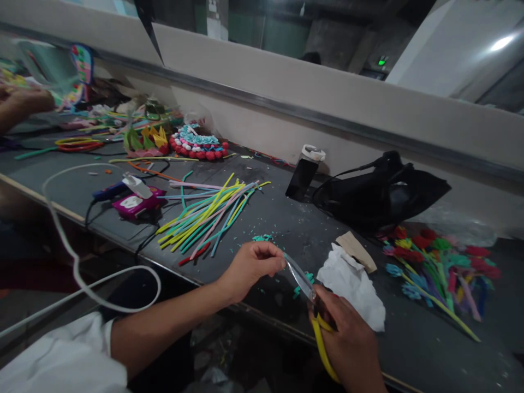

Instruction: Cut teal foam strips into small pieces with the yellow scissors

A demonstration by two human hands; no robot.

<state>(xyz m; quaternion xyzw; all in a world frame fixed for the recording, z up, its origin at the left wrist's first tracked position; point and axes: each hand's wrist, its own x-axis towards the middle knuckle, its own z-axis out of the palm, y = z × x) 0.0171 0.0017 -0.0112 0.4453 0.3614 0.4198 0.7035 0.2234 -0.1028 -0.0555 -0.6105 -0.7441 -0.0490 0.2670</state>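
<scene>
My right hand [350, 333] grips a pair of scissors [302, 281] by its yellow handles, blades pointing up and left over the table's front edge. At the blade tips, my left hand [254, 267] is closed, thumb and forefinger pinched together. Whatever it pinches is too small to make out. Small teal clippings [303, 285] lie behind the blades, and another little teal heap [262, 238] sits just beyond my left hand. A bundle of thin yellow, teal, pink and blue stems [208, 215] is spread to the left of my hands.
Right of my hands lie crumpled white paper [352, 284] and a bunch of colourful flowers [446, 267]. A black bag [385, 191] and dark tumbler [305, 172] stand behind. Leftward are a magenta glue gun-like device [139, 202], a white cable [65, 234] and another person's hand [28, 99].
</scene>
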